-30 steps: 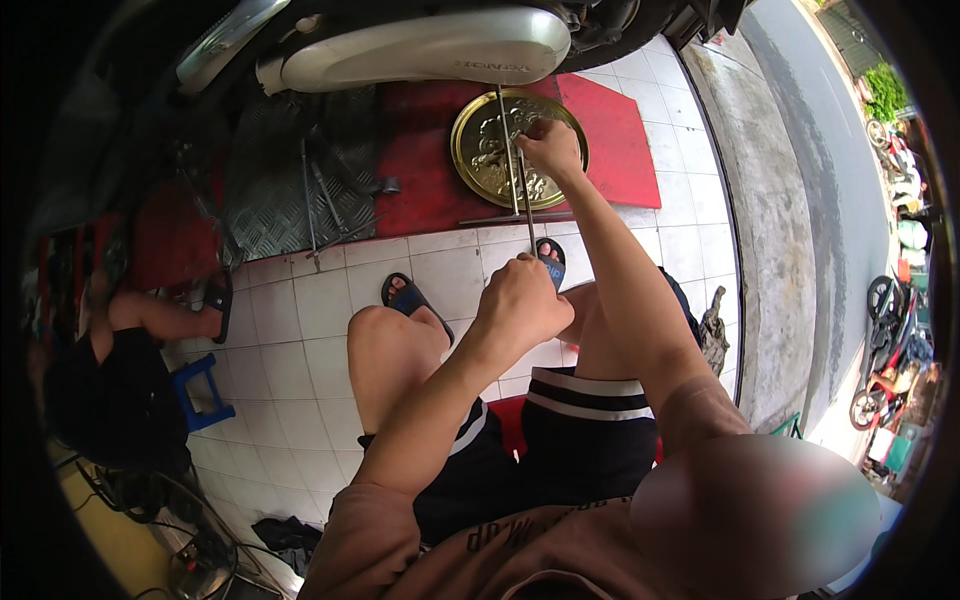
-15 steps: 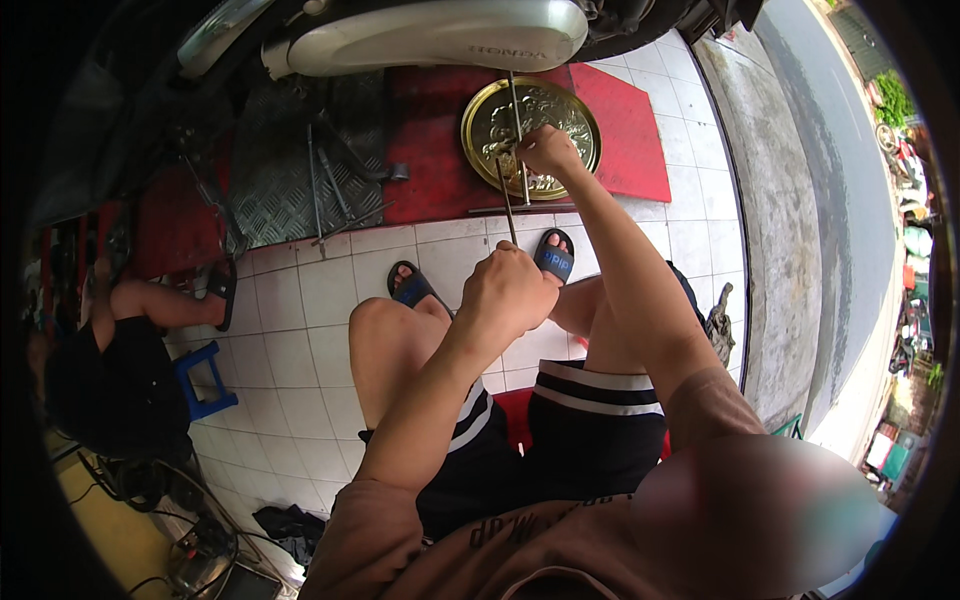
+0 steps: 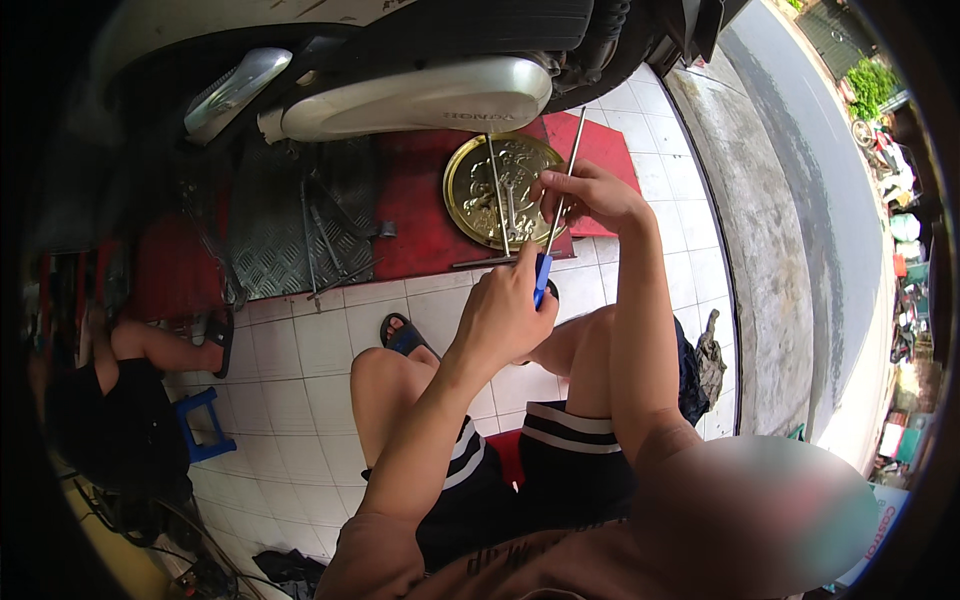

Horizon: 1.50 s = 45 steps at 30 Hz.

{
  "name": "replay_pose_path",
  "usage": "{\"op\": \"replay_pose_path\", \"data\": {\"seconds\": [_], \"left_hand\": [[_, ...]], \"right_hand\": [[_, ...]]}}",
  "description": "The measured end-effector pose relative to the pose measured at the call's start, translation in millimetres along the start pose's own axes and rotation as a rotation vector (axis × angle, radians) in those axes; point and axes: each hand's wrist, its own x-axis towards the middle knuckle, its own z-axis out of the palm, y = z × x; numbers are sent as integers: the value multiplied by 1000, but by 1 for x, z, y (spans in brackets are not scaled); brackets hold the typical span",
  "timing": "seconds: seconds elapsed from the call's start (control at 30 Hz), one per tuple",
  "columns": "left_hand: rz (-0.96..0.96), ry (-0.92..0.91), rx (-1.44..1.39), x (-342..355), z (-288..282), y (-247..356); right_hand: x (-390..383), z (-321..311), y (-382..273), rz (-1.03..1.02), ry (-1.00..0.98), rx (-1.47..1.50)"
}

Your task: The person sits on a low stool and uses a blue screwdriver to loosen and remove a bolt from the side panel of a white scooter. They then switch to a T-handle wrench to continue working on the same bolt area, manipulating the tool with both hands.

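Observation:
My left hand (image 3: 510, 310) grips the blue handle (image 3: 542, 275) of a long screwdriver, whose thin metal shaft (image 3: 576, 135) points up and slightly right. My right hand (image 3: 590, 200) has its thumb and fingers curled loosely round that shaft, partway along it. Behind them a round gold-coloured tray (image 3: 463, 180) holds a small wrench (image 3: 510, 210). A long metal T-bar tool (image 3: 494, 170) stands over the tray, below the silver engine-side cover (image 3: 410, 95) of a motorbike.
A red platform (image 3: 410, 250) with checker plate carries several tools (image 3: 320, 225). Another person's leg (image 3: 170, 345) and a blue stool (image 3: 200, 425) are at left. Tiled floor (image 3: 300, 420) surrounds my feet. A concrete edge (image 3: 705, 150), road and parked motorbikes (image 3: 895, 170) lie at right.
The screwdriver now stands further right and higher, its blue handle showing in my left hand. My right hand has moved right and down along with it. The view has shifted slightly.

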Motion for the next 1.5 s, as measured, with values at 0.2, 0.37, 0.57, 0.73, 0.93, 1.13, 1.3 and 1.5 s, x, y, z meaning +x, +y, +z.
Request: {"op": "replay_pose_path", "data": {"seconds": [0.2, 0.37, 0.57, 0.73, 0.93, 1.13, 1.3, 1.5], "left_hand": [[174, 122, -242, 20, 21, 17], [337, 127, -393, 32, 36, 26], [232, -20, -485, 33, 26, 34], [454, 203, -393, 32, 47, 35], [359, 141, -388, 26, 42, 38], [384, 185, -494, 33, 42, 38], [462, 301, -482, 39, 42, 42], [382, 253, -485, 28, 39, 47]], "right_hand": [[-17, 9, -11, -317, 101, 136], [-4, 18, -21, -539, 453, 276], [-11, -3, -65, -602, 603, 247], [-14, 10, -79, -749, 600, 291], [-11, 12, -85, -775, 567, 135], [-3, 8, -92, -792, 606, 128], [-1, 7, -96, -751, 628, 160], [-4, 6, -102, -732, 639, 121]]}}
